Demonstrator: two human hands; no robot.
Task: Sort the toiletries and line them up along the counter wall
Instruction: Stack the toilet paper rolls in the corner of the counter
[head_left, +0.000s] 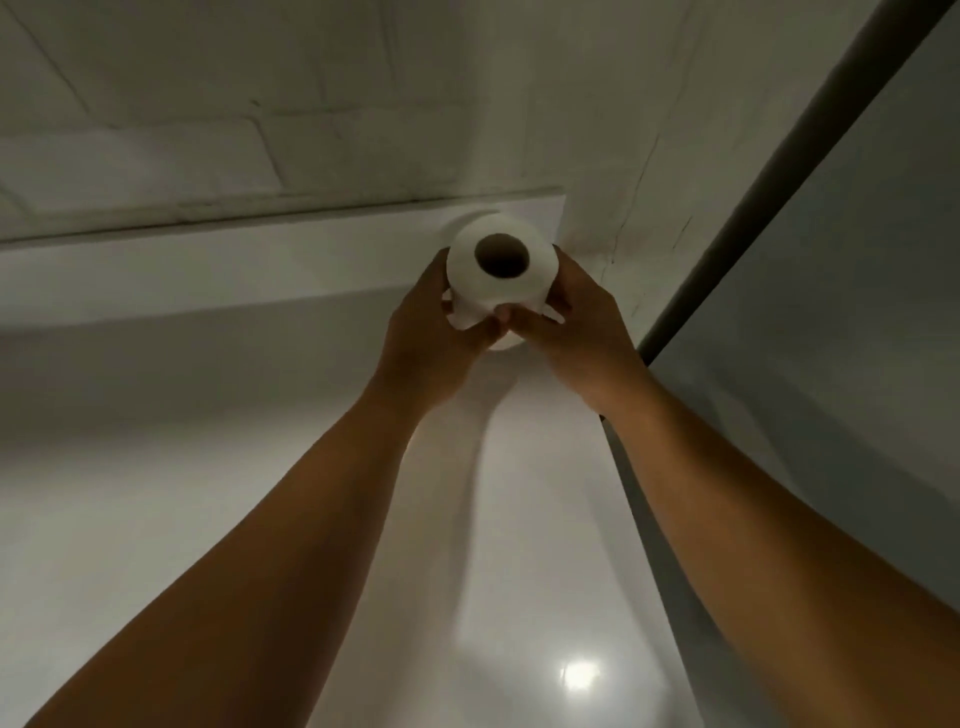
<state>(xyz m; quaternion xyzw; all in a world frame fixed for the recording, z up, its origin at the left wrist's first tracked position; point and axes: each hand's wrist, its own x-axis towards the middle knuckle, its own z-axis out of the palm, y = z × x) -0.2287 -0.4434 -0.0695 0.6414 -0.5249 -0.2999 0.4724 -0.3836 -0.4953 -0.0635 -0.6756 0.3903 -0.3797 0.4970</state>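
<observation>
We see the toilet roll (501, 260) at the far right corner of the surface (208, 415), close in front of the raised ledge (260, 260) that runs along the foot of the tiled wall (260, 104). Its cardboard core faces up toward the camera, so we take its long axis to be roughly upright and leaning a little toward the person.

Both hands are on it, at about equal reach. The left hand (431, 332) curls round its left side and the right hand (571, 322) round its right, with the thumbs meeting at the near, lower edge, where some loose paper bunches between them. Both hands are gripping it, neither open.

A pale curved edge shows under the hands and another behind the roll. We cannot tell whether that is a second roll, nor whether the held one rests on something or hangs just above it.

We judge the step to be setting the roll down by the wall. That calls for a short move down and away, keeping the axis upright and the loose paper tucked in. A dark post (779, 182) stands close on the right.
</observation>
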